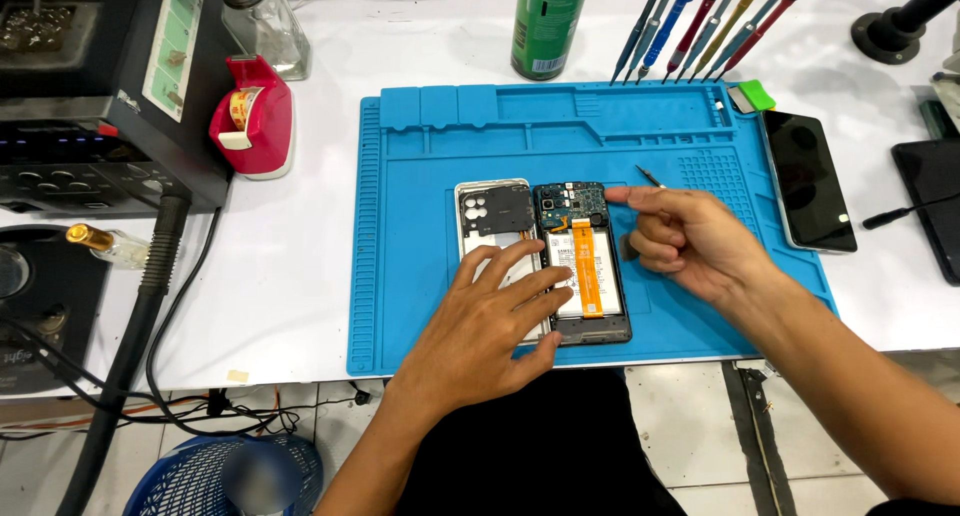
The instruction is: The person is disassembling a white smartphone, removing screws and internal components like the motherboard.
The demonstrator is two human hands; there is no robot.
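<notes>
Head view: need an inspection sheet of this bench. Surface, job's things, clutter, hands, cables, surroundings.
Surface: blue repair mat on a white table.
Job's things: opened phone, battery and orange flex exposed; removed back cover lies touching its left side.
Clutter: red tape dispenser, green can, row of screwdrivers, two dark phones right of the mat.
Hands: left hand flat, fingers across cover and phone; right hand pinches a thin tool over the phone's top right, tip not clear.
Cables: black hose and wires run off the left edge.
Surroundings: black station at left, blue basket on the tiled floor.
</notes>
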